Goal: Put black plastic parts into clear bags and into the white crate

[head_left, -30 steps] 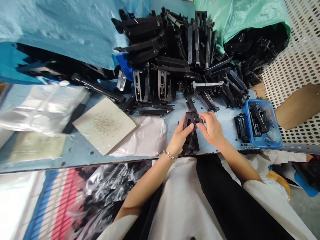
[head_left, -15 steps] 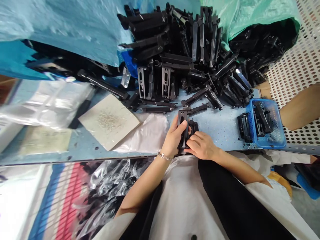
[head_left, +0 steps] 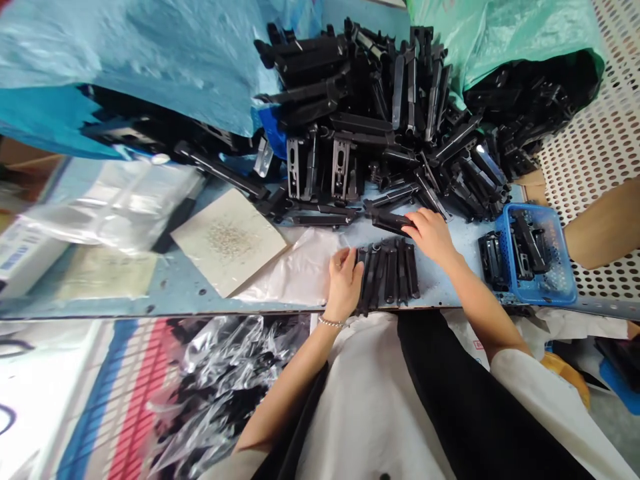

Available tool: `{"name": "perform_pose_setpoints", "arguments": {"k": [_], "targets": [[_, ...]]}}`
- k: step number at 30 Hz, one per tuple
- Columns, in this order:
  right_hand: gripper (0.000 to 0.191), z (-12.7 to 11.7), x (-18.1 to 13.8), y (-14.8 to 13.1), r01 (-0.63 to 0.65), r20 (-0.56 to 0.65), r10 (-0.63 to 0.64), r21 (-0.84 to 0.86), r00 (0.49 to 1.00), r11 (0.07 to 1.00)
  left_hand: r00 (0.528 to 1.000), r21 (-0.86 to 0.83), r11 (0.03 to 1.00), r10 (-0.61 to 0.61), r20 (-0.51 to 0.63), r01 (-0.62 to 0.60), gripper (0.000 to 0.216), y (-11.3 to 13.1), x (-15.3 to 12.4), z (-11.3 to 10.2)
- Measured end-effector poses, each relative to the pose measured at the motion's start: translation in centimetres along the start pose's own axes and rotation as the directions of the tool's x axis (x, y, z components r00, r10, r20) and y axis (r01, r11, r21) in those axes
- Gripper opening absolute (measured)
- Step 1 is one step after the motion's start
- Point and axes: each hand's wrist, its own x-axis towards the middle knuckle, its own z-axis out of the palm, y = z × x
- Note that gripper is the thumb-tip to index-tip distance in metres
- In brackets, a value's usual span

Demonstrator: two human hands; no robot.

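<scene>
Several long, narrow black slotted brackets (head_left: 390, 272) lie side by side in a row near the table's front edge. At the left end of that row is my left hand (head_left: 344, 285), its curled fingers and thumb closed on the outermost bracket, which they partly cover. Farther back and to the right, my right hand (head_left: 431, 235) pinches the right end of another black bracket (head_left: 389, 220). This one lies roughly crosswise in front of a large heap of similar brackets (head_left: 345, 123).
Blue plastic sheeting (head_left: 165, 53) and a green bag (head_left: 520, 40) flank the heap. A blue basket (head_left: 543, 290) with brackets stands at right, by a perforated white panel (head_left: 590, 147). To the left lie a speckled square board (head_left: 230, 243) and clear plastic bags (head_left: 120, 207).
The bracket that was upright in my left hand is down at the row. My right hand has moved away from the row, back and right, onto another bracket. The view has shifted slightly.
</scene>
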Motion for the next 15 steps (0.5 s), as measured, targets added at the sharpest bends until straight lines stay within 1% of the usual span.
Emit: {"name": "perform_pose_setpoints", "arguments": {"k": [2,3,4,5,6,7,8,9,11,12,13,15], "targets": [[0.018,-0.9,-1.9,-1.8,-0.050,-0.110,0.058,0.079,0.992,0.996,0.998,-0.005,0.998,0.060,0.020,-0.060,0.050,1.3,-0.3,1.0],[0.019,-1.4,-3.0,-3.0,-0.061,-0.158,0.078,0.109,0.984,0.992,0.996,-0.059,0.995,0.084,0.033,-0.082,0.056,2.2,-0.5,1.3],[0.019,-1.8,-4.1,-4.3,-0.048,-0.192,0.073,0.132,0.979,0.990,0.994,-0.157,0.983,0.100,0.048,-0.092,0.064,3.1,-0.5,1.5],[0.018,-2.1,-5.0,-5.6,0.000,-0.193,0.030,0.157,0.981,0.988,0.993,-0.287,0.955,0.103,0.064,-0.080,0.070,4.1,-0.6,1.5],[0.018,-2.4,-5.7,-6.8,0.075,-0.172,-0.042,0.190,0.984,0.979,0.992,-0.419,0.907,0.092,0.088,-0.046,0.074,5.1,-0.5,1.4],[0.017,-2.7,-6.2,-7.7,0.155,-0.147,-0.123,0.232,0.981,0.960,0.990,-0.526,0.850,0.069,0.121,0.005,0.075,6.0,-0.5,1.2],[0.017,-3.0,-6.4,-8.3,0.215,-0.134,-0.184,0.267,0.974,0.939,0.987,-0.596,0.801,0.040,0.158,0.063,0.074,6.7,-0.5,0.9],[0.018,-3.3,-6.3,-8.6,0.243,-0.140,-0.211,0.280,0.967,0.929,0.980,-0.628,0.769,0.012,0.198,0.117,0.073,7.3,-0.4,0.6],[0.021,-3.5,-5.5,-8.3,0.215,-0.174,-0.178,0.225,0.969,0.950,0.965,-0.622,0.762,-0.013,0.263,0.180,0.070,8.0,-0.5,-0.1],[0.024,-3.5,-4.9,-7.9,0.184,-0.185,-0.151,0.179,0.971,0.967,0.959,-0.605,0.774,-0.013,0.282,0.188,0.069,8.2,-0.7,-0.4],[0.026,-3.3,-4.3,-7.5,0.164,-0.171,-0.139,0.140,0.975,0.976,0.956,-0.587,0.788,-0.009,0.292,0.186,0.067,8.3,-0.9,-0.6],[0.034,-2.6,-3.2,-6.8,0.166,-0.107,-0.152,0.134,0.983,0.977,0.961,-0.556,0.816,0.003,0.276,0.157,0.064,8.2,-1.3,-0.8]]}}
